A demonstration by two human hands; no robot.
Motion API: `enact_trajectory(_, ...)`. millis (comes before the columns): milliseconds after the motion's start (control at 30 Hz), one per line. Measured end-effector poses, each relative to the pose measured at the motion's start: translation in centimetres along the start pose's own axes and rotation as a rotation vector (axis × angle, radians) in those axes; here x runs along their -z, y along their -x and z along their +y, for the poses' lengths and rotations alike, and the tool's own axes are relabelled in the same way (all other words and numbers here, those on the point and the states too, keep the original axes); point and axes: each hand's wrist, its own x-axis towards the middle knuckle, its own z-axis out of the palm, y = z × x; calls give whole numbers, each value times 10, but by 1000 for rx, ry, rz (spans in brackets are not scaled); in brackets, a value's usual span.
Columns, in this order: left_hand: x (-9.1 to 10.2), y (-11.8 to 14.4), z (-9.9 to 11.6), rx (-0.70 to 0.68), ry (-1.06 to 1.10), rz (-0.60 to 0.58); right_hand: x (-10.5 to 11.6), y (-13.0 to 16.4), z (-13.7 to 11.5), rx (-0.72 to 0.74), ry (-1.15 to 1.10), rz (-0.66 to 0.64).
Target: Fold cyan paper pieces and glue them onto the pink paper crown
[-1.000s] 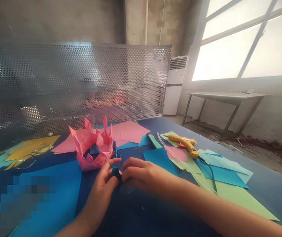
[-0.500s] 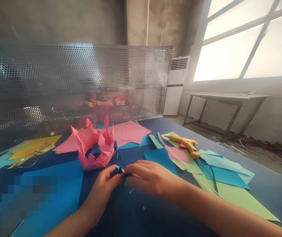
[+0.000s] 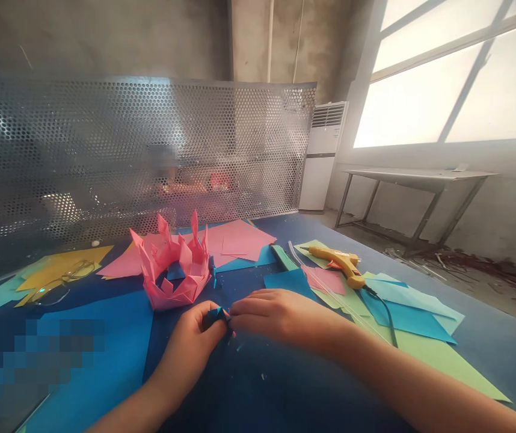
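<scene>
Between the thumb and fingers of my left hand (image 3: 197,334) is a small piece of folded blue paper (image 3: 215,314), its pointed tip showing above the thumb. My right hand (image 3: 273,316) comes in from the right, fingers pressed together, the fingertips closed at the paper's right end beside my left thumb. Just how the right fingertips grip is partly hidden. Behind my left hand a pink folded-paper crown (image 3: 174,293) stands upright on the dark blue table (image 3: 222,391), apart from both hands.
To the right lie a yellow glue gun (image 3: 341,260) with a black cord, clear glue sticks (image 3: 325,287), a green tool-like object (image 3: 284,257) and green paper (image 3: 447,367). A big blue sheet (image 3: 118,337) and glasses (image 3: 66,279) are left. A perforated metal screen (image 3: 240,132) rises behind.
My right fingers have shifted slightly and lie flatter at the paper's end. My left hand keeps the folded paper in nearly the same place. The crown has not moved.
</scene>
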Motion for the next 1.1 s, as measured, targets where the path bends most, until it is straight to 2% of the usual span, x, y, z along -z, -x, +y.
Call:
enact_trajectory(100, -1, 2, 3, 12, 10, -10, 2, 0, -1, -30, -72, 17)
enact_trajectory(233, -2, 1, 2, 54, 87, -21, 1, 1, 1, -82, -227, 127)
enact_trajectory(400, -1, 0, -1, 28, 95, -55, -2, 3, 5, -126, -232, 149)
enact_trajectory(567, 1, 2, -1, 4, 58, -83, -6, 2, 3, -267, -437, 175)
enact_trajectory(767, 0, 2, -2, -33, 103, -69, -11, -1, 2, -396, -602, 282)
enact_trajectory(933, 1, 3, 0, -110, 20, -115, -8, 0, 3, -334, -659, 245)
enact_trajectory(1000, 1, 4, 1, -108, -21, -114, -9, 1, 3, -325, -669, 228)
enact_trajectory(1100, 2, 3, 2, -86, -24, -115, -15, 0, 2, -350, -682, 271)
